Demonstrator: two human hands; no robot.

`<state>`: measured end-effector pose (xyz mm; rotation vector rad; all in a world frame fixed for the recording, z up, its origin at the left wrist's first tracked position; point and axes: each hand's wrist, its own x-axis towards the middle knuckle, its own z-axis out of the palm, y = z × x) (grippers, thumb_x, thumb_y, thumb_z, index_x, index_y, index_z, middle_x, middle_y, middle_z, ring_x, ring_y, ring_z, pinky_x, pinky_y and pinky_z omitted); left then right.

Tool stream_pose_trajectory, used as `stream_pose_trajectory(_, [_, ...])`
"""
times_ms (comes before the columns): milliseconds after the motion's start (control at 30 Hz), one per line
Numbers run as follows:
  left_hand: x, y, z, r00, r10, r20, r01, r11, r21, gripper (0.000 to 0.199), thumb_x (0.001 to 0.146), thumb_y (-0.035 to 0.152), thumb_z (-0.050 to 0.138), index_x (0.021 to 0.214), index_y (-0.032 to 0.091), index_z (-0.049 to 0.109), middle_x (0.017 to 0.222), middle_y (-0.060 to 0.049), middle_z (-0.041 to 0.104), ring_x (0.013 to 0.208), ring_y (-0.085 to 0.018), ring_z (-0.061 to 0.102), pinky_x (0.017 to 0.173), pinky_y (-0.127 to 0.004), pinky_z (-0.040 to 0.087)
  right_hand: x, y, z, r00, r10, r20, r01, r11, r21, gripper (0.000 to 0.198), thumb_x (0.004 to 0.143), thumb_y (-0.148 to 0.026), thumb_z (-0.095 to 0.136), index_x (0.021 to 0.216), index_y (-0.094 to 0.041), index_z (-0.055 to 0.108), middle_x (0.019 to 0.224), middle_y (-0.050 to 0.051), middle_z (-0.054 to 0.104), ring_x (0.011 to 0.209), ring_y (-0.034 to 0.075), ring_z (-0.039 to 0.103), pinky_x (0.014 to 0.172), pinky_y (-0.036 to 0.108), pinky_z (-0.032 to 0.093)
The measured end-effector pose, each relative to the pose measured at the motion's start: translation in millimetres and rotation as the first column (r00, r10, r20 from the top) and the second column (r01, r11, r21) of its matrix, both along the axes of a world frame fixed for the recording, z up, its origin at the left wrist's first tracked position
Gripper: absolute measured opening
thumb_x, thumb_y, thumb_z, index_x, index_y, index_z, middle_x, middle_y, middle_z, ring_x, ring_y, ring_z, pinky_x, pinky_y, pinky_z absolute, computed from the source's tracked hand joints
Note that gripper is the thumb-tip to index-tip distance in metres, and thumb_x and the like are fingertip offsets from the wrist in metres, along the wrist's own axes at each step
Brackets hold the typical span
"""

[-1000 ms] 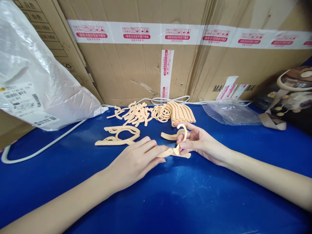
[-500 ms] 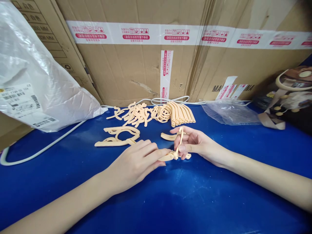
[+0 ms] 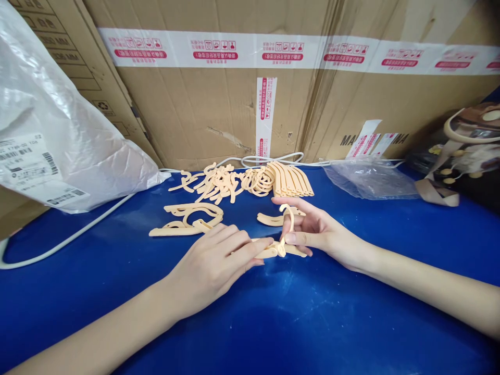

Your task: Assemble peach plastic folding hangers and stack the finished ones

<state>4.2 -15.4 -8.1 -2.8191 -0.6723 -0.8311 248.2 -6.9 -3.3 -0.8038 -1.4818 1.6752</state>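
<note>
While palm-down, left hand (image 3: 219, 268) near hook (image 3: 291, 221)

On the table (image 3: 312, 323), between the left hand (image 3: 213, 263) and right hand (image 3: 312, 226), lies a jointed hanger piece (image 3: 267, 253), with a hook (image 3: 291, 221) rising from it at the right hand's fingers. A folded hanger (image 3: 213, 210) lies just behind the left hand and a curved piece (image 3: 269, 221) just behind the right fingers; farther back, left to right, come a hook heap (image 3: 223, 183), rings (image 3: 260, 182), a hanger-arm row (image 3: 292, 179) and a plastic sheet (image 3: 371, 182), before a carton (image 3: 214, 104). A mailing bag (image 3: 86, 135) stands behind and well left of the left hand, a strapped bag (image 3: 469, 148) behind and well right of the right.
</note>
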Motion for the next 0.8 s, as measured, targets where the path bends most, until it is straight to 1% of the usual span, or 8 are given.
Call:
stream_pose_trajectory(67, [0.1,0.2,0.5,1.000,0.010,-0.004,-0.010,1.000,0.023,0.029,0.099,0.022,0.042,0.124,0.016,0.055,0.080,-0.002,0.060,0.074,-0.016,0.048,0.068,-0.029,0.038,-0.6,-0.2,1.6,0.999,-0.027,0.022,0.027,1.000,0.002,0.057,0.081,-0.013,0.068,0.131,-0.029,0.047,0.075,-0.006,0.057,0.061,0.004,0.051,0.051,0.013,0.041])
stream_pose_trajectory(133, [0.7,0.2,2.0,1.000,0.025,-0.007,-0.025,0.999,0.038,0.029,0.099,0.023,0.042,0.123,0.016,0.056,0.080,-0.002,0.060,0.074,-0.016,0.048,0.068,-0.029,0.039,-1.2,-0.5,2.9,0.998,-0.048,0.035,0.047,0.999,0.012,0.057,0.081,-0.012,0.068,0.131,-0.028,0.047,0.075,-0.006,0.056,0.066,0.004,0.053,0.057,0.013,0.043])
stream_pose_trajectory(300, [1.8,-0.2,5.1,0.998,0.046,-0.045,-0.043,0.997,0.067,0.028,0.098,0.022,0.043,0.122,0.014,0.057,0.079,-0.003,0.061,0.074,-0.017,0.049,0.068,-0.029,0.039,-1.1,-2.7,4.1,0.999,-0.042,0.027,0.041,0.998,0.050,0.056,0.083,-0.012,0.065,0.133,-0.027,0.043,0.077,-0.006,0.057,0.070,0.006,0.055,0.062,0.016,0.045])
stream_pose_trajectory(467, [0.8,-0.2,3.6,0.997,0.051,-0.053,-0.046,0.995,0.090,0.029,0.098,0.021,0.043,0.123,0.013,0.056,0.081,-0.003,0.061,0.074,-0.017,0.049,0.068,-0.030,0.039,-1.5,-4.5,4.3,0.998,-0.050,0.040,0.045,0.994,0.102,0.054,0.084,-0.013,0.064,0.132,-0.026,0.042,0.079,-0.005,0.057,0.073,0.007,0.056,0.070,0.020,0.046])
stream_pose_trajectory(600, [0.0,0.2,3.3,0.996,0.046,-0.072,-0.040,0.995,0.088,0.029,0.098,0.020,0.044,0.124,0.013,0.055,0.082,-0.002,0.062,0.073,-0.016,0.049,0.068,-0.030,0.039,-2.0,-4.3,5.2,0.996,-0.065,0.068,0.057,0.991,0.124,0.053,0.084,-0.015,0.064,0.131,-0.025,0.042,0.078,-0.005,0.056,0.072,0.008,0.054,0.070,0.022,0.046])
stream_pose_trajectory(800, [-0.3,0.8,3.2,0.995,0.052,-0.085,-0.044,0.995,0.084,0.029,0.097,0.018,0.045,0.124,0.013,0.055,0.083,-0.002,0.062,0.074,-0.016,0.051,0.070,-0.031,0.039,-2.0,-3.3,5.9,0.992,-0.065,0.111,0.053,0.992,0.110,0.053,0.084,-0.020,0.064,0.131,-0.025,0.041,0.075,-0.005,0.054,0.067,0.009,0.051,0.063,0.023,0.042])
